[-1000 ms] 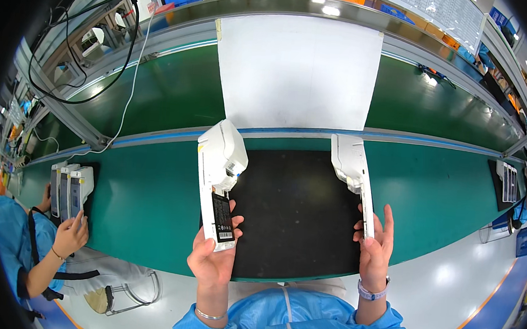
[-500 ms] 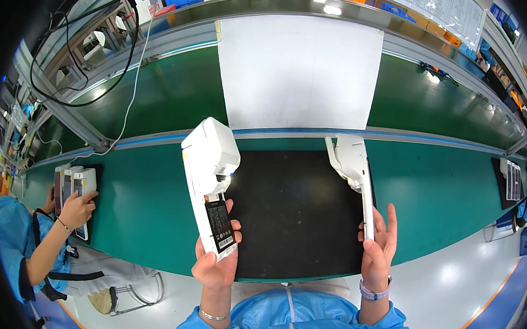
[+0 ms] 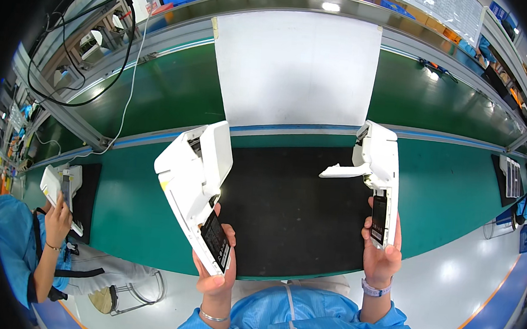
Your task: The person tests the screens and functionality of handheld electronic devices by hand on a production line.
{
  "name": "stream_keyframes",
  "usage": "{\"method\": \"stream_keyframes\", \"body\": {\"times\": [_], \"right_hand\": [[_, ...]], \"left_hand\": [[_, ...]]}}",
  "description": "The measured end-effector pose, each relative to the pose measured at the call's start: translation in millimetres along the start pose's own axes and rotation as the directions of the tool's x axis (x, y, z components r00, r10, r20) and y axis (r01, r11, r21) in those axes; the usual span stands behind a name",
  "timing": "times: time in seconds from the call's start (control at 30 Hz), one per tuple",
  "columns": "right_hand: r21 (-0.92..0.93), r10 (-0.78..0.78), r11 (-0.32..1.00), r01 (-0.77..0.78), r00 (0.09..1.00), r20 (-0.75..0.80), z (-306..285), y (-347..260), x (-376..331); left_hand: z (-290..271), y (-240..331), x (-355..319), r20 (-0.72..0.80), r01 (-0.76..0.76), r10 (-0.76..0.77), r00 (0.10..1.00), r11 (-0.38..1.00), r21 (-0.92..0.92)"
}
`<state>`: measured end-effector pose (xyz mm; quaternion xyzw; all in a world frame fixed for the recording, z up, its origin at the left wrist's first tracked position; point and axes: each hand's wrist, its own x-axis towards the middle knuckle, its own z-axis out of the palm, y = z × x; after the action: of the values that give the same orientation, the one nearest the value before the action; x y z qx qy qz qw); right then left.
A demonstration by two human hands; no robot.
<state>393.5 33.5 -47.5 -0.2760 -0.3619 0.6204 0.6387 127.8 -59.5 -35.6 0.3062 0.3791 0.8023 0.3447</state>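
Observation:
My left hand (image 3: 218, 270) grips the lower end of a white handheld payment terminal (image 3: 183, 180), tilted with its top toward the upper left. Its back faces me, showing a black battery (image 3: 215, 242) in the bay, and the lid at its thick upper end stands partly raised. My right hand (image 3: 381, 258) holds a second white handheld payment terminal (image 3: 381, 154) nearly upright by its lower end. A dark battery (image 3: 379, 218) shows in that one too, and its lid (image 3: 344, 171) juts out to the left. Both terminals are held up above a black mat (image 3: 294, 209).
The mat lies on a green bench (image 3: 123, 210). A white board (image 3: 294, 69) stands behind it. At left, a co-worker's hand (image 3: 58, 220) is on another white terminal (image 3: 52, 183). More devices (image 3: 511, 177) lie on a mat at far right. Cables hang at the upper left.
The right terminal has turned from edge-on to show its back and battery, its lid now sticking out leftward. The left terminal has tilted further left, its lid gap now visible. The co-worker has lifted a terminal.

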Motion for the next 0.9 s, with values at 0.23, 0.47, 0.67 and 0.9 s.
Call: {"method": "stream_keyframes", "body": {"times": [0.23, 0.47, 0.67, 0.9], "right_hand": [[0.051, -0.011, 0.999, 0.010, 1.000, 0.012, -2.8, -2.0, -0.7], [0.148, 0.026, 0.988, -0.031, 0.999, 0.033, -1.2, -3.6, -0.3], [0.314, 0.049, 0.947, -0.072, 0.995, 0.081, -6.5, -4.0, -0.2], [0.275, 0.027, 0.960, -0.052, 0.995, 0.092, -4.7, -1.7, 0.7]], "left_hand": [[-2.1, -3.3, -0.5, -0.014, 0.005, -0.007, 1.000, 0.995, -0.096], [-7.3, -2.6, -4.5, 0.072, -0.018, 0.027, 0.997, 0.992, -0.126], [-10.4, -5.2, -4.8, 0.117, -0.028, 0.041, 0.992, 0.993, -0.112], [-4.7, -3.5, -5.0, 0.005, -0.057, 0.057, 0.998, 0.996, -0.073]]}}
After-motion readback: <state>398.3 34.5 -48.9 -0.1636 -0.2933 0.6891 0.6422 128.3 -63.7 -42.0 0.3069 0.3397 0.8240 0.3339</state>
